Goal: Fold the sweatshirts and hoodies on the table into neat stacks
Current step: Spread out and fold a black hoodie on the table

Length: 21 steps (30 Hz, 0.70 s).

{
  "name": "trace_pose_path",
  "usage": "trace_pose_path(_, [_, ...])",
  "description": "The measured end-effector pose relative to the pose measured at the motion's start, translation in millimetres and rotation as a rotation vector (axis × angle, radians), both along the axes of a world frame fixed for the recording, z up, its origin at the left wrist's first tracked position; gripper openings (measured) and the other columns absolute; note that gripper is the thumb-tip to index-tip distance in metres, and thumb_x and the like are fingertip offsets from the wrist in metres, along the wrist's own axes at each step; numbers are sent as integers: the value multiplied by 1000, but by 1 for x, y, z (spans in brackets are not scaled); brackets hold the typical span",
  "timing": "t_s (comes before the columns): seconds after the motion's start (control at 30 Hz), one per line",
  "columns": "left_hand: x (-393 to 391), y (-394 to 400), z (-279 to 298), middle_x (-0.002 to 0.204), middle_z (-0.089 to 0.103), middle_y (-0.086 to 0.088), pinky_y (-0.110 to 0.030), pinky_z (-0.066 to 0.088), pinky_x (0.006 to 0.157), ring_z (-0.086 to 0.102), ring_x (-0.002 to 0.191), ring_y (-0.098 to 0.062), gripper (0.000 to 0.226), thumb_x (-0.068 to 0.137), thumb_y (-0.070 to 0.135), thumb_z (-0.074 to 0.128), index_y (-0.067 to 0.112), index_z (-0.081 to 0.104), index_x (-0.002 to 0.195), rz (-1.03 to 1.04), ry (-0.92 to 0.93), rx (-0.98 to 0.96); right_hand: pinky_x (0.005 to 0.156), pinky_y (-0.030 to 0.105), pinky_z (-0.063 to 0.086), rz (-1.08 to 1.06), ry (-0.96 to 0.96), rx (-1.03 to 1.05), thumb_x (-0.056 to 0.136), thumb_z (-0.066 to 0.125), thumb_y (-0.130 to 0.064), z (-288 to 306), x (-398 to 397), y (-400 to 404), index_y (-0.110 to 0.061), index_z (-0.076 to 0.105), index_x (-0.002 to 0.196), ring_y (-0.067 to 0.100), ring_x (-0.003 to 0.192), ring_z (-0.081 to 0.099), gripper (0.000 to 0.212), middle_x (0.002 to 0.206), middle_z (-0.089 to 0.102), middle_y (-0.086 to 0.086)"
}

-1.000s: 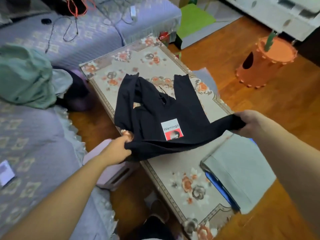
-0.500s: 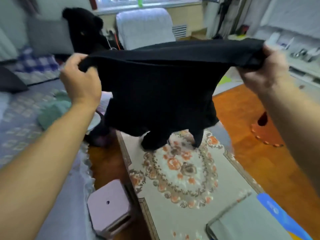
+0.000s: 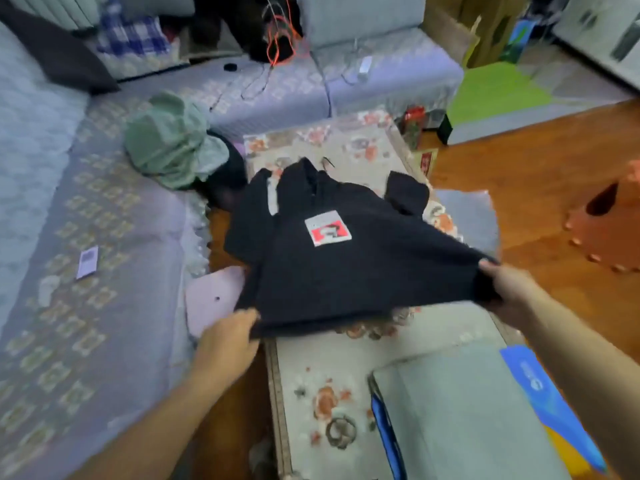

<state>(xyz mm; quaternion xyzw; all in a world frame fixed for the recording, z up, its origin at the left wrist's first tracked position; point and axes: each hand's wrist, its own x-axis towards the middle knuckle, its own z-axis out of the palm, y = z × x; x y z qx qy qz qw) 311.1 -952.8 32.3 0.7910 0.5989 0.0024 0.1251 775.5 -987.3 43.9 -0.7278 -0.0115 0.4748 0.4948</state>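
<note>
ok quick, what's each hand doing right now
Left hand: grips the near left hem corner of the black hoodie.
Right hand: grips the hoodie's near right hem corner.

A wooden floor (image 3: 540, 188) runs from 2 to 4 o'clock, warm orange-brown. A lavender patterned sofa (image 3: 104, 271) wraps from 7 round to 12 o'clock, with a dark cushion (image 3: 59, 53) at 10. A pink stool (image 3: 211, 303) sits at centre-left beside it. An orange scalloped stool (image 3: 609, 230) stands at 3 o'clock, a green mat (image 3: 495, 91) at 1. Light is dim and even.
</note>
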Motion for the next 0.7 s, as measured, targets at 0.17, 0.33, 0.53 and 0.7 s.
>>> trace_pose_path(0.17, [18,-50,-170,89,56,6,-30,46,62,64,80,-21,36,74,-2,72,25,63,96,-115,102,-191,76,46,52,71,-3,-297,105,51,-12,-162,7,-31,-6,53,135,32,106,55,31,121,56,15])
trace_pose_path(0.33, [21,-85,-217,95,50,5,-24,37,57,52,69,-14,37,77,-5,73,22,60,99,-84,79,-215,82,47,52,30,-242,-347,102,56,-10,-215,4,-58,-3,55,131,36,105,58,30,104,59,12])
trace_pose_path(0.53, [-17,-114,-196,89,47,9,-32,43,55,53,73,-17,41,67,-4,73,26,52,86,-81,80,-323,88,43,51,263,-667,-453,88,64,-9,-201,4,-75,-5,63,122,35,99,64,34,121,66,21])
trace_pose_path(0.7, [-5,-90,-205,131,54,10,-28,51,95,56,116,-11,41,98,18,57,35,54,136,-85,163,-635,102,51,40,687,-883,-691,82,59,-3,-186,-17,-45,-4,51,136,50,125,43,54,135,46,30])
